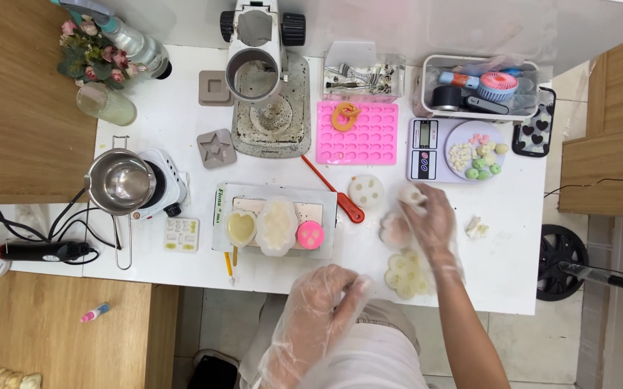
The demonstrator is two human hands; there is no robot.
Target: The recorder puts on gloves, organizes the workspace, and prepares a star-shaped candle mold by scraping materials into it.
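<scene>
Pale small mould [413, 194] is sitting pinched in the fingertips of the gloved right hand [432, 220], just above the white table [513, 209], near the round white mould [366, 190]. Left hand [323, 302], also gloved, is hanging curled at the table's edge, gripping nothing I can see.

Both hands wear thin clear plastic gloves. The right hand [430, 216] reaches out over the white bench [513, 238] and pinches a small white piece [412, 194] at its fingertips, just above a pale pink mould [395, 230]. A flower-shaped translucent mould [406, 275] lies near the bench edge — beside that wrist. The left hand [326, 299] is curled loosely at the front edge, its fingers bent inward; whether it holds anything cannot be told. A round white mould [366, 191] and a red-handled tool [333, 191] lie nearby.
</scene>
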